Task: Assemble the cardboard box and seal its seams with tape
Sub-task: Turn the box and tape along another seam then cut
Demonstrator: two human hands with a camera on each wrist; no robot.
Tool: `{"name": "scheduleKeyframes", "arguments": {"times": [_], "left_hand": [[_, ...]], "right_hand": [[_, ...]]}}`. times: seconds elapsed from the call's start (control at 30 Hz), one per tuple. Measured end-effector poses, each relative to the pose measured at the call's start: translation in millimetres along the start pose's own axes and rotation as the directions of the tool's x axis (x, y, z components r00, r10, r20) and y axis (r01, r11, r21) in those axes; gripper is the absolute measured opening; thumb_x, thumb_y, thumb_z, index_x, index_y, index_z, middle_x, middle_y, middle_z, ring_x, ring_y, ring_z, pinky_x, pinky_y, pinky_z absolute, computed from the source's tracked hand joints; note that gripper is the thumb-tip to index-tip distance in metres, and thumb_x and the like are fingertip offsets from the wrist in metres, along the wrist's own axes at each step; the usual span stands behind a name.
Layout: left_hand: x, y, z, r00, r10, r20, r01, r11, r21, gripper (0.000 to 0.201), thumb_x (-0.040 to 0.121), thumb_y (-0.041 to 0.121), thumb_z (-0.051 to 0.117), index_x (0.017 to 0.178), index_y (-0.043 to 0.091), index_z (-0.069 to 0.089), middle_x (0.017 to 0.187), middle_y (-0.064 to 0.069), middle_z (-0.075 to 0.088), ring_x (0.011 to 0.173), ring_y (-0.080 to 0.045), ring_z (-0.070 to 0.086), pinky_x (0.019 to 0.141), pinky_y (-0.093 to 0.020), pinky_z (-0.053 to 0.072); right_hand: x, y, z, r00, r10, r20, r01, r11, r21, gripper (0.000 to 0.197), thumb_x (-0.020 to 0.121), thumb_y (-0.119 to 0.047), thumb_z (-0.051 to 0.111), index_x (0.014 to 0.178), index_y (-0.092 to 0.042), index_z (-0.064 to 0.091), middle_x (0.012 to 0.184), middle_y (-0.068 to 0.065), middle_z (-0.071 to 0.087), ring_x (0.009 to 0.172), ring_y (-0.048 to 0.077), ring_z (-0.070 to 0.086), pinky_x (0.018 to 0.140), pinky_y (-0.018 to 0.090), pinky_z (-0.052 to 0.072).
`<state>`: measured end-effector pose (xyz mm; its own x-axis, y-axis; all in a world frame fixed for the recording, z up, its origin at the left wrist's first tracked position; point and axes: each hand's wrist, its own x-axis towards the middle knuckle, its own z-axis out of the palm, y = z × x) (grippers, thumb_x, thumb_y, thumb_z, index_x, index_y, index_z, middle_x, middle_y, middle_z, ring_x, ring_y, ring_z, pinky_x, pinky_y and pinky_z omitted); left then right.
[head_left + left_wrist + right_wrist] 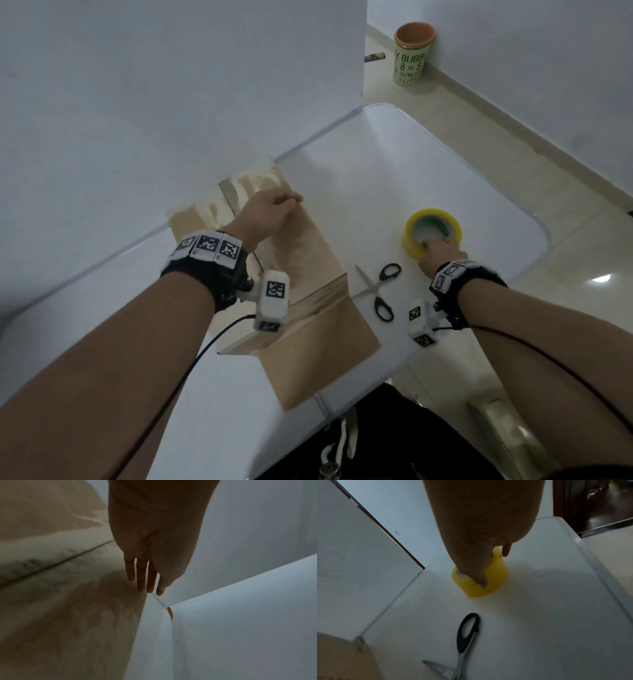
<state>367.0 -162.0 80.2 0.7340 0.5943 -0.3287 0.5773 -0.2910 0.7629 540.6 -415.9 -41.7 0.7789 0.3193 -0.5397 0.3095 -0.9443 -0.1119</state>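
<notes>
A brown cardboard box (308, 253) stands on the white table (394, 164), with a flap hanging toward the near edge. My left hand (270, 212) rests on the box top near its far right edge, fingers straight (144, 577). The cardboard (60, 601) fills the left of the left wrist view, with a taped seam across it. A yellow roll of tape (432, 236) lies flat on the table at the right. My right hand (440, 250) grips the roll (479, 577), thumb on the outer wall and fingers over the core.
Black-handled scissors (378, 289) lie partly open between the box and the tape, seen also as scissors (462, 639) in the right wrist view. A white panel (171, 85) stands behind the table. An orange-lined cup (412, 53) sits on the floor beyond.
</notes>
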Motion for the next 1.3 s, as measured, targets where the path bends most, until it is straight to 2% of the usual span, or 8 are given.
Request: {"name": "scheduleKeyframes", "arguments": {"times": [0.27, 0.4, 0.5, 0.63, 0.77, 0.97, 1.1, 1.3], "left_hand": [[5, 6, 14, 0.99, -0.095, 0.103, 0.132, 0.888, -0.442, 0.023, 0.1, 0.013, 0.046, 0.109, 0.015, 0.067, 0.114, -0.006, 0.068, 0.102, -0.021, 0.066, 0.096, -0.034, 0.05], [-1, 8, 18, 0.988, -0.126, 0.09, 0.154, 0.852, -0.501, 0.024, 0.1, 0.008, 0.044, 0.114, 0.008, 0.063, 0.114, -0.011, 0.065, 0.097, -0.02, 0.065, 0.091, -0.031, 0.052], [-8, 8, 18, 0.991, -0.091, 0.098, 0.123, 0.909, -0.398, 0.025, 0.099, 0.008, 0.045, 0.116, 0.008, 0.063, 0.116, -0.011, 0.064, 0.094, -0.018, 0.064, 0.095, -0.033, 0.052], [-25, 8, 5, 0.991, -0.097, 0.09, 0.128, 0.884, -0.45, 0.025, 0.101, 0.013, 0.043, 0.12, 0.008, 0.059, 0.113, -0.01, 0.063, 0.093, -0.018, 0.063, 0.084, -0.028, 0.052], [-44, 6, -13, 0.987, -0.145, 0.065, 0.156, 0.809, -0.567, 0.023, 0.103, 0.017, 0.04, 0.103, 0.006, 0.061, 0.108, -0.015, 0.063, 0.086, -0.019, 0.064, 0.08, -0.028, 0.05], [-66, -13, -55, 0.975, -0.16, 0.152, 0.22, 0.67, -0.709, 0.064, 0.1, 0.053, 0.032, 0.116, 0.0, 0.064, 0.107, -0.014, 0.064, 0.094, -0.024, 0.061, 0.081, -0.03, 0.051], [-89, -22, -79, 0.985, -0.143, 0.099, 0.173, 0.758, -0.629, 0.038, 0.102, 0.031, 0.042, 0.101, 0.0, 0.065, 0.1, -0.011, 0.068, 0.089, -0.02, 0.065, 0.078, -0.026, 0.056], [-108, -44, -91, 0.988, -0.154, -0.007, 0.133, 0.877, -0.462, 0.023, 0.09, 0.004, 0.063, 0.112, 0.002, 0.059, 0.089, -0.01, 0.062, 0.073, -0.014, 0.057, 0.07, -0.019, 0.052]], "right_hand": [[-1, 9, -6, 0.996, -0.071, -0.059, 0.07, 0.997, -0.026, 0.03, 0.094, -0.019, 0.043, 0.117, -0.026, 0.061, 0.122, 0.007, 0.058, 0.123, 0.028, 0.043, 0.1, 0.04, 0.03], [-14, -7, -30, 0.991, -0.101, -0.083, 0.117, 0.967, 0.225, 0.033, 0.095, -0.028, 0.05, 0.127, -0.023, 0.058, 0.132, 0.007, 0.055, 0.12, 0.031, 0.049, 0.1, 0.041, 0.037], [-27, -32, -62, 0.991, -0.125, -0.039, 0.123, 0.784, 0.608, 0.038, 0.094, -0.02, 0.056, 0.122, 0.005, 0.06, 0.122, 0.022, 0.06, 0.112, 0.035, 0.057, 0.097, 0.043, 0.045], [-60, -71, -97, 0.975, -0.223, -0.012, 0.105, 0.411, 0.905, 0.035, 0.093, -0.011, 0.057, 0.121, 0.011, 0.056, 0.11, 0.019, 0.053, 0.101, 0.028, 0.051, 0.083, 0.038, 0.041], [-102, -110, -116, 0.905, -0.421, -0.062, 0.211, 0.318, 0.924, 0.039, 0.096, -0.006, 0.049, 0.126, 0.018, 0.05, 0.128, 0.032, 0.053, 0.111, 0.037, 0.054, 0.09, 0.041, 0.042], [-153, -156, -106, 0.802, -0.596, 0.033, 0.324, 0.481, 0.815, 0.035, 0.093, -0.01, 0.055, 0.118, 0.014, 0.059, 0.12, 0.029, 0.06, 0.103, 0.035, 0.059, 0.093, 0.045, 0.046], [-173, -179, -93, 0.798, -0.596, 0.088, 0.381, 0.612, 0.693, 0.042, 0.087, -0.018, 0.064, 0.122, 0.005, 0.06, 0.125, 0.021, 0.059, 0.115, 0.037, 0.056, 0.104, 0.046, 0.043], [-195, -207, -84, 0.768, -0.631, 0.108, 0.461, 0.663, 0.59, 0.022, 0.091, -0.015, 0.061, 0.069, -0.015, 0.055, 0.081, -0.001, 0.052, 0.073, 0.014, 0.049, 0.066, 0.023, 0.036]]}}
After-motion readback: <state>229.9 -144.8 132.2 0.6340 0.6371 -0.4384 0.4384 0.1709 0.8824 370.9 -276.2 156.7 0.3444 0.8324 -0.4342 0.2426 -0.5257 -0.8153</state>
